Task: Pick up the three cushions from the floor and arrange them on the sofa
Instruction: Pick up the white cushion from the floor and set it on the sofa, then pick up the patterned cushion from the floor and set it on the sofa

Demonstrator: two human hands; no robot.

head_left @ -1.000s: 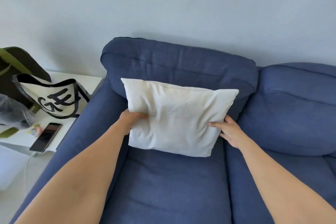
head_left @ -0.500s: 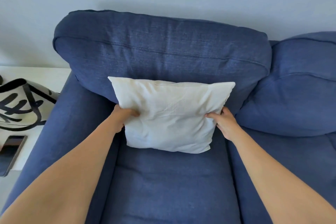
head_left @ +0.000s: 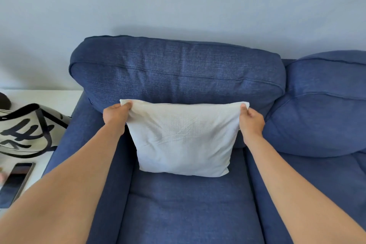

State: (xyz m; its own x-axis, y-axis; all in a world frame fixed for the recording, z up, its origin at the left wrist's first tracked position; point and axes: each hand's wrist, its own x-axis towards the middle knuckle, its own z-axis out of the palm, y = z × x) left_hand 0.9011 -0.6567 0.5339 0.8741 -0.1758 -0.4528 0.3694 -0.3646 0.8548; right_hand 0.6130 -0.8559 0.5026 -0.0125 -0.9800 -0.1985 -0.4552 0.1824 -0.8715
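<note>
A white square cushion [head_left: 184, 138] stands upright on the left seat of the blue sofa [head_left: 178, 210], leaning against the left back cushion [head_left: 176, 73]. My left hand [head_left: 115, 115] pinches its top left corner. My right hand [head_left: 250, 120] pinches its top right corner. The cushion's bottom edge rests on the seat. No other loose cushions are in view.
A white side table [head_left: 59, 99] stands left of the sofa arm, holding a cream tote bag with black lettering [head_left: 25, 130] and a dark phone [head_left: 16, 180]. A second blue back cushion [head_left: 324, 105] sits to the right. A pale blue wall is behind.
Both hands have moved from the cushion's sides up to its top corners. The cushion now stands straighter against the backrest, and the view has shifted slightly.
</note>
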